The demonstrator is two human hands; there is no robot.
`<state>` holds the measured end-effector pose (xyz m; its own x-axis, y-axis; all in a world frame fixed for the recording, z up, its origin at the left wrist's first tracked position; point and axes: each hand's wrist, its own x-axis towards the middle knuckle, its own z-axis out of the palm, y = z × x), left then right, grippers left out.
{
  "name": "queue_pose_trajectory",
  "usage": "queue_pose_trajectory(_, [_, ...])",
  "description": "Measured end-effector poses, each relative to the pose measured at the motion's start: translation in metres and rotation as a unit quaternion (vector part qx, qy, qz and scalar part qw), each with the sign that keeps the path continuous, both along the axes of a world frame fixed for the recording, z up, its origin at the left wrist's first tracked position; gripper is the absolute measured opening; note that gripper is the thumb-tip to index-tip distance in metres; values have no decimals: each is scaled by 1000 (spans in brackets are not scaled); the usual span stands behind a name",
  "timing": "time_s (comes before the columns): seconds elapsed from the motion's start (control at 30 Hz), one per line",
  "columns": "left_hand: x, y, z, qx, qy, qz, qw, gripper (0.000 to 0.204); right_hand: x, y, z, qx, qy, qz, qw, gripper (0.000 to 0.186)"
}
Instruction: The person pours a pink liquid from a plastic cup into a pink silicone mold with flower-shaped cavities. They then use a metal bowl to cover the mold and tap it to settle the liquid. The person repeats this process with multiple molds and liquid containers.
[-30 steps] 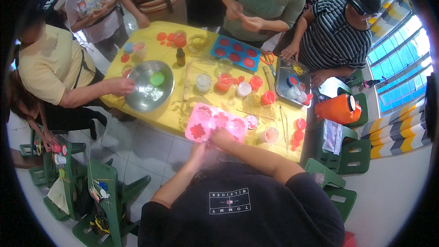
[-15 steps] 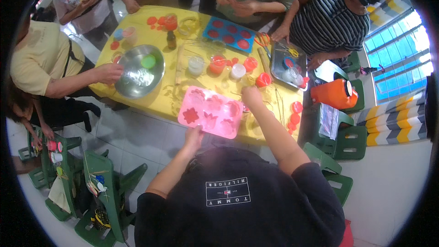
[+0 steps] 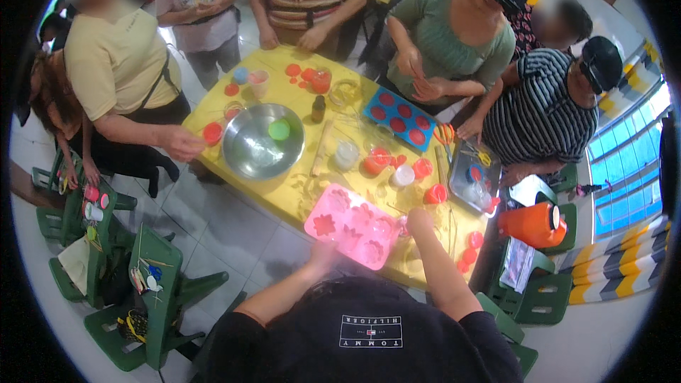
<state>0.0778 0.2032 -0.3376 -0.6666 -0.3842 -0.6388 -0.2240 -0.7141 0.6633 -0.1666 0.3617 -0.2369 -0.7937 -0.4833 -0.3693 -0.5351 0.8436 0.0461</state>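
Mold (image 3: 352,227), pink, is located at the near edge of the yellow table (image 3: 277,189). Left hand (image 3: 324,254): fingers grasp its near side. Right hand (image 3: 420,222) is at its right; finger grip cannot be determined.

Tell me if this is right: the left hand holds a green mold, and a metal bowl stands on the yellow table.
Wrong color: the head view shows a pink mold. The left hand does hold it, and the metal bowl stands on the yellow table.

Camera on person's head, looks down and forward. Black shirt (image 3: 298,344) low and close; left hand (image 3: 326,254), right hand (image 3: 420,223), yellow table (image 3: 294,195) mid-picture; window (image 3: 624,167) farther, right side.
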Motion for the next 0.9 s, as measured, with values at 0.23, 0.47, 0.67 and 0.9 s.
queue_pose_trajectory(0.23, [-3, 3, 14, 89, -10, 80, 993, 30, 3, -15, 15, 11, 21, 34, 999, 17])
queue_pose_trajectory(0.47, [-2, 2, 24, 112, -4, 104, 988, 31, 31, -61, 41, -75, -54, 111, 990, 22])
queue_pose_trajectory(0.67, [2, -1, 28, 130, 32, 87, 987, 29, 103, -86, 24, -128, -87, 269, 951, 21])
queue_pose_trajectory(0.9, [4, -1, 31, 125, 45, 74, 988, 26, 127, -91, 15, -58, -79, 319, 943, 19])
